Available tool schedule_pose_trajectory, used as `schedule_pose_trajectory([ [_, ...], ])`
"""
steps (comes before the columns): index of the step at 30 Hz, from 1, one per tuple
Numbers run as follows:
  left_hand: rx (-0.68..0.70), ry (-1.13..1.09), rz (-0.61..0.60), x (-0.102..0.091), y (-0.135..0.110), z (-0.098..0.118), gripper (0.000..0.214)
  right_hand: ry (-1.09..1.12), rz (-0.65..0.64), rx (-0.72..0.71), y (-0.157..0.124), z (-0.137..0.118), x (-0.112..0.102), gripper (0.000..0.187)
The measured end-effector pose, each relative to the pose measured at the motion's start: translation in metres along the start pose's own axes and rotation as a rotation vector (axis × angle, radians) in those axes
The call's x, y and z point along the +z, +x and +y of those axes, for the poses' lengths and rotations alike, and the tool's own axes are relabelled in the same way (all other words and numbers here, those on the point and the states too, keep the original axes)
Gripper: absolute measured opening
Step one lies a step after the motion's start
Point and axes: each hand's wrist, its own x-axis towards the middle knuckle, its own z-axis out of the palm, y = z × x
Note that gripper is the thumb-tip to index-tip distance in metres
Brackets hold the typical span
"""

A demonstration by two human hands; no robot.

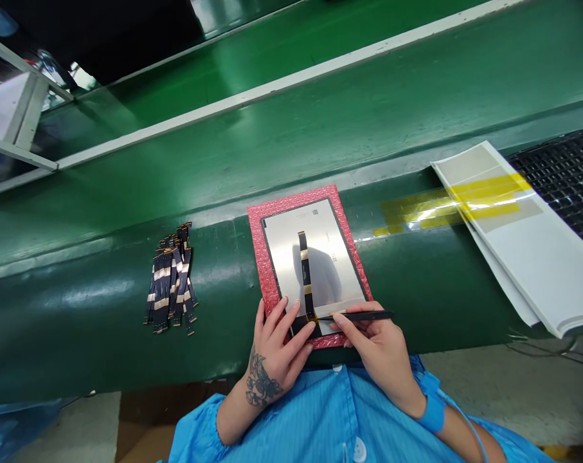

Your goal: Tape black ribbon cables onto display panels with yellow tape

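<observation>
A silver panel (320, 257) lies on a pink bubble-wrap sheet (257, 251) on the green bench. A dark flex cable (304, 270) runs down the panel's middle to its near edge. My left hand (276, 350) rests on the panel's near left corner, fingers spread, fingertips pressing beside the cable's lower end. My right hand (378, 344) pinches black tweezers (358, 316), held level, their tip touching the cable's lower end.
A pile of several loose flex cables (171, 280) lies to the left on the bench. A stack of white sheets (517, 238) with yellow tape sits at right, beside a black grid tray (565, 173). A green conveyor (272, 128) runs behind.
</observation>
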Motion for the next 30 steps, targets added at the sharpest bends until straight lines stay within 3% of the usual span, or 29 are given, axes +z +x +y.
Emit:
schedule_pose_trajectory([
  [10, -0.041, 0.015, -0.009, 0.001, 0.003, 0.000, 0.030, -0.066, -0.001, -0.047, 0.001, 0.005, -0.003, 0.037],
  [16, -0.033, 0.053, -0.049, 0.000, 0.000, 0.000, 0.031, -0.047, 0.127, -0.144, 0.001, 0.004, -0.011, 0.036],
  [22, -0.034, 0.122, -0.017, 0.002, -0.006, -0.002, 0.039, 0.005, 0.103, -0.312, -0.003, 0.013, -0.013, 0.023],
  [26, -0.020, 0.164, -0.024, -0.003, -0.002, 0.002, 0.037, 0.014, 0.084, -0.335, -0.004, 0.014, -0.014, 0.020],
  [30, 0.009, 0.191, 0.045, 0.000, 0.003, 0.012, 0.037, -0.002, 0.083, -0.316, -0.003, 0.016, -0.016, 0.020],
])
